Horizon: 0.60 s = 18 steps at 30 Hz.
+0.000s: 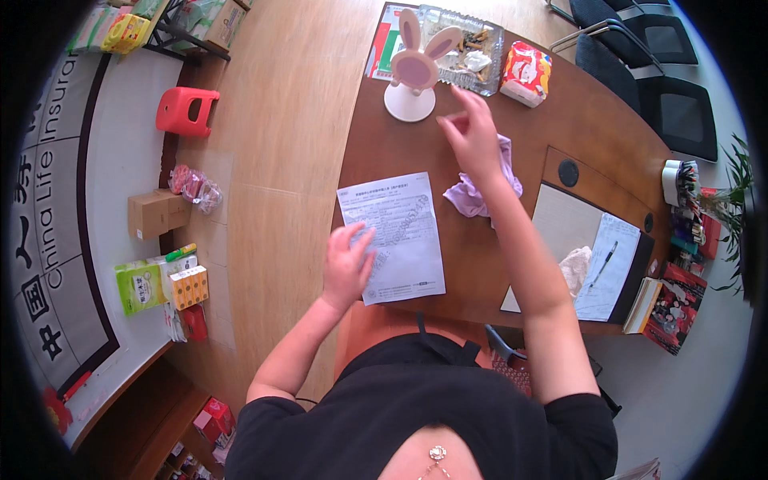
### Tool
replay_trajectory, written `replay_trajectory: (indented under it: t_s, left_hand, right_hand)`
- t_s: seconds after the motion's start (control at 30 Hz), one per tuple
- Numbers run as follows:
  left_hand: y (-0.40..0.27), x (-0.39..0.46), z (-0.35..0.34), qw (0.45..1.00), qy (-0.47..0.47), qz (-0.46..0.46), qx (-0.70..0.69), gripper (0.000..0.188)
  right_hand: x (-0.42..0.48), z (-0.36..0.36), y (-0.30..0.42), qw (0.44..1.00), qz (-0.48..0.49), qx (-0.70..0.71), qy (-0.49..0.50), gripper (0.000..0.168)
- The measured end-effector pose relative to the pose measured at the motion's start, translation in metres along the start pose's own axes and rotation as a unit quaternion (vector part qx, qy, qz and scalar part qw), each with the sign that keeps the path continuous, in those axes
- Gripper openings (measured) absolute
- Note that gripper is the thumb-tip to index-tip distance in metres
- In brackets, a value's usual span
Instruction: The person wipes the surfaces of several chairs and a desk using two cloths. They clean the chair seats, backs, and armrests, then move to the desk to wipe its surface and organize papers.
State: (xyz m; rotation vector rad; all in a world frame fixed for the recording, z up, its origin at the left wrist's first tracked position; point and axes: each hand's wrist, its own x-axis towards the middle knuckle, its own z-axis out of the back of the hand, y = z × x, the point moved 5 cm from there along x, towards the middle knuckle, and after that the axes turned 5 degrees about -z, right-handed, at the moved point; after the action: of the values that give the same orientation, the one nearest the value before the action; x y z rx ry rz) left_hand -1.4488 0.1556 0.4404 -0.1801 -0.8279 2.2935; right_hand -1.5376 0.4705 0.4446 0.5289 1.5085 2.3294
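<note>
My left hand [348, 263] is over the left edge of a printed paper sheet [399, 273], fingers apart and holding nothing. Whether its fingertips touch the paper I cannot tell. Farther up the desk, my right hand [474, 135] is bent with its fingers apart and nothing visible in it. Just beyond it, to the left, stands a rabbit-eared phone stand [414, 69] with a round white base. A crumpled lilac cloth [468, 197] lies on the wooden desk [390, 144], partly hidden beneath my right wrist and forearm.
Behind the stand sits a clear ashtray [492, 48] with cigarette butts, beside a red tissue pack [526, 75]. To the right, a desk pad [561, 222] bears a written sheet [618, 276], a pen [603, 264] and a pale cloth [576, 270]. A red plastic stool [187, 112] stands left.
</note>
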Motion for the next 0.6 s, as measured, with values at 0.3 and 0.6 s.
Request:
replay_trajectory:
  t_s: [0.3, 0.6]
  left_hand:
    - [-0.008, -0.05, -0.044, 0.983, 0.133, 0.002, 0.126, 0.072]
    - [0.029, 0.061, -0.044, 0.98, 0.098, -0.125, 0.122, 0.07]
  right_hand:
    - [0.073, -0.074, -0.059, 1.0, -0.004, -0.007, -0.006, 0.038]
    - [0.059, 0.03, -0.058, 0.99, -0.016, 0.123, 0.061, 0.023]
